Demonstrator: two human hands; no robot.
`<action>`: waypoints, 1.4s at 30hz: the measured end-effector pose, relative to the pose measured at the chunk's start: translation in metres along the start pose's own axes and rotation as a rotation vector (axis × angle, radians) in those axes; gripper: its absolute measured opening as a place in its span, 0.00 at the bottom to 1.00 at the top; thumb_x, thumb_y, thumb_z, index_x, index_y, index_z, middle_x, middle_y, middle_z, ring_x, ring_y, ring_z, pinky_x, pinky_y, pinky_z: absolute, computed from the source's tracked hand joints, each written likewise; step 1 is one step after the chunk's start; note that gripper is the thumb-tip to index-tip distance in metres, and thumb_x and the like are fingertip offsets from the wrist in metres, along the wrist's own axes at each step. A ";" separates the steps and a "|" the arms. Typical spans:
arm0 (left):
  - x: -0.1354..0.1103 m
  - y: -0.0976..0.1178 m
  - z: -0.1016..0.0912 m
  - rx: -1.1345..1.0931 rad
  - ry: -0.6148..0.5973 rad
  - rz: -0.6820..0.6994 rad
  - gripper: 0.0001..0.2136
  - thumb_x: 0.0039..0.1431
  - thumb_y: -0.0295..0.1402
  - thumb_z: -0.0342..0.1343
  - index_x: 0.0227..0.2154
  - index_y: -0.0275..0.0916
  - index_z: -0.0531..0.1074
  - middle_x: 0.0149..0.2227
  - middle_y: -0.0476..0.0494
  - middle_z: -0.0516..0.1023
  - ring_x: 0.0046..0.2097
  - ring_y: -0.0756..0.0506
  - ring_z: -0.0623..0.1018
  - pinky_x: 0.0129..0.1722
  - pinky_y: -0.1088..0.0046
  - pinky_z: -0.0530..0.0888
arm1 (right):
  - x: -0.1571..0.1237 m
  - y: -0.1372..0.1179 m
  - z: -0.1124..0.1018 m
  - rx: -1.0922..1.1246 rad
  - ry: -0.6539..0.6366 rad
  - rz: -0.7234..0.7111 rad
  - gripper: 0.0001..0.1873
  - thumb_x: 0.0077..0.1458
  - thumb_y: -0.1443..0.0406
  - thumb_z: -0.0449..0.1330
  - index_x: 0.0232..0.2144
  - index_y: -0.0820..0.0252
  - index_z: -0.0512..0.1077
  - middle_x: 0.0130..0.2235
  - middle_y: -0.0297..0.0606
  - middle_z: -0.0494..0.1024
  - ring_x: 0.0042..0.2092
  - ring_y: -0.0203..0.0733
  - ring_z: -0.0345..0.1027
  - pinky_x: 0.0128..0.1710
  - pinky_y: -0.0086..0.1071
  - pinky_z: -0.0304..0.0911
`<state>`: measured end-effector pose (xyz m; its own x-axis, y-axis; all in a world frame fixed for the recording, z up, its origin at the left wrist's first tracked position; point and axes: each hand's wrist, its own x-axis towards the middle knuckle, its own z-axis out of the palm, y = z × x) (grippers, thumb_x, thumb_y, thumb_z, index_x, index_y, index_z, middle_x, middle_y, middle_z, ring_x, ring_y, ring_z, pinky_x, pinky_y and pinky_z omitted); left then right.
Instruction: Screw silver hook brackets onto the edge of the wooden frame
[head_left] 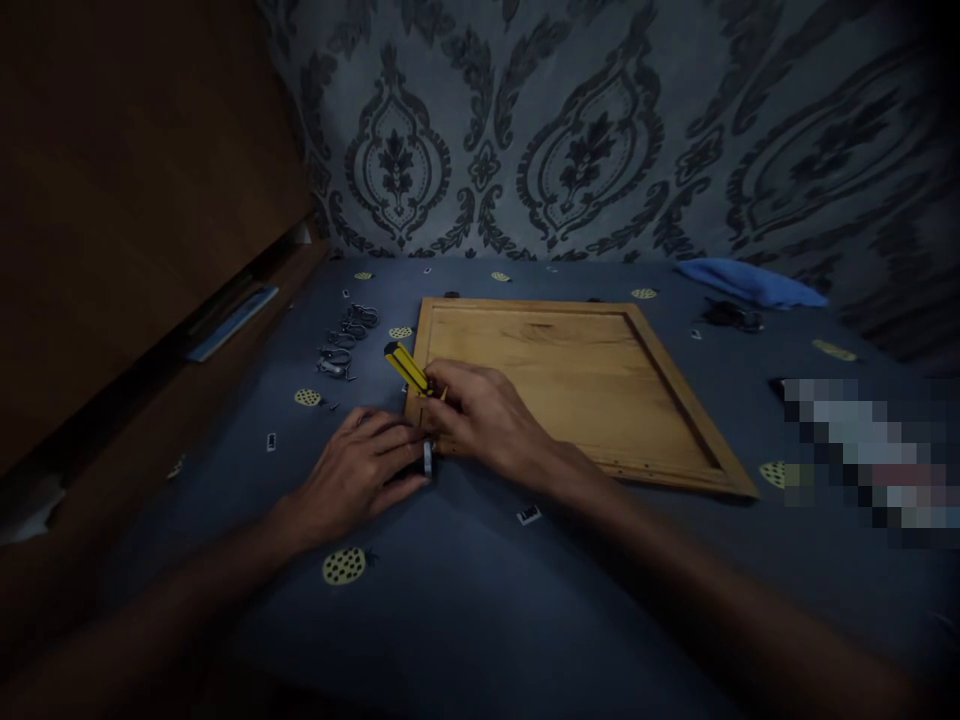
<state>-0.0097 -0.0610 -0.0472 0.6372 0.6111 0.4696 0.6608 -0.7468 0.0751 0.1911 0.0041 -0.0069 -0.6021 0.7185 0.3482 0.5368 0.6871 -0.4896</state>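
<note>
My right hand [480, 408] is closed around a screwdriver [406, 367] with a yellow and black handle, tilted up and to the left over the near left corner of a framed wooden panel [551, 375]. At that same corner, my left hand [367, 465] has its fingers closed on a small grey metal piece [428, 458] with a rounded edge. My fingers hide most of that piece and the screwdriver's tip. The panel lies flat, with its raised frame facing up and small dark holes along the near edge.
Several looped metal fittings [346, 340] lie in a row left of the panel. A blue cloth [754, 283] and a dark object [731, 315] lie at the back right. A pixelated object [862, 450] is at the right. Wooden furniture [150, 180] borders the left side.
</note>
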 end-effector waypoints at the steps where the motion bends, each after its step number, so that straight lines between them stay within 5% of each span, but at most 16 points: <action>1: 0.000 0.000 0.000 0.000 0.002 0.000 0.12 0.73 0.38 0.53 0.50 0.38 0.76 0.47 0.43 0.84 0.49 0.42 0.79 0.48 0.61 0.69 | -0.001 0.001 0.004 -0.015 -0.005 0.006 0.04 0.62 0.71 0.58 0.37 0.58 0.72 0.32 0.34 0.76 0.33 0.39 0.68 0.33 0.30 0.56; 14: -0.001 -0.001 0.001 0.005 0.009 0.007 0.12 0.73 0.38 0.53 0.49 0.37 0.75 0.46 0.43 0.84 0.50 0.42 0.79 0.50 0.61 0.68 | -0.023 0.022 0.019 -0.200 -0.027 0.004 0.08 0.68 0.68 0.56 0.43 0.59 0.75 0.40 0.40 0.80 0.36 0.41 0.72 0.34 0.31 0.59; 19: 0.000 0.000 0.001 -0.009 0.013 0.004 0.12 0.71 0.37 0.56 0.52 0.37 0.74 0.48 0.44 0.83 0.51 0.42 0.78 0.50 0.61 0.68 | -0.056 0.015 0.019 -0.173 0.030 -0.149 0.12 0.70 0.67 0.52 0.42 0.60 0.76 0.40 0.44 0.80 0.42 0.46 0.74 0.43 0.38 0.69; 24: -0.001 0.000 0.001 -0.005 0.021 0.004 0.12 0.72 0.37 0.55 0.51 0.37 0.74 0.47 0.44 0.84 0.50 0.42 0.78 0.48 0.62 0.69 | -0.079 0.016 0.024 -0.101 0.108 -0.332 0.16 0.70 0.67 0.53 0.56 0.64 0.72 0.54 0.48 0.80 0.57 0.50 0.72 0.56 0.50 0.71; 42: -0.001 -0.001 0.001 -0.011 0.042 0.014 0.11 0.71 0.37 0.56 0.50 0.37 0.74 0.47 0.43 0.84 0.50 0.42 0.79 0.49 0.62 0.69 | -0.078 0.021 0.022 -0.002 0.005 -0.290 0.26 0.67 0.75 0.51 0.65 0.58 0.66 0.59 0.46 0.77 0.61 0.47 0.70 0.59 0.49 0.68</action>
<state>-0.0101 -0.0603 -0.0487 0.6291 0.5894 0.5068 0.6474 -0.7581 0.0781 0.2359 -0.0399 -0.0621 -0.7274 0.4925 0.4779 0.3435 0.8642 -0.3677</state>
